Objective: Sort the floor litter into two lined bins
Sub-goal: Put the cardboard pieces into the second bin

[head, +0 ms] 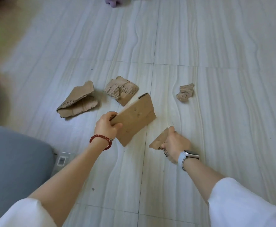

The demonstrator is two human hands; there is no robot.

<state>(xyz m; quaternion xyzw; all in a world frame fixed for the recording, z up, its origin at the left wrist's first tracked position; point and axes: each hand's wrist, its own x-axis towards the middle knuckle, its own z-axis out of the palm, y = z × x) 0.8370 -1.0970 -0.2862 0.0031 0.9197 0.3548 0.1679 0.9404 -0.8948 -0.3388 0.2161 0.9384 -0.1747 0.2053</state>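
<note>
Just above the floor, the left hand is gripping a flat, brown rectangular cardboard panel by its near corner, thumb curled over the top face and fingers underneath, so the panel is tilting up off the ground. Beside it, the right hand is clamping its curled fingers on a smaller torn brown cardboard scrap, which is showing a dark printed patch too small to read. Three more pieces are lying on the floor beyond the hands: a folded, ragged-edged cardboard sheet to the left, a torn square piece with peeled corrugation in the middle, and a small crumpled cardboard fragment well apart to the right. Everything is sitting on pale grey, wavy-grained floor tiles. A red beaded bracelet is circling the left wrist and a light-strapped watch the right.
</note>
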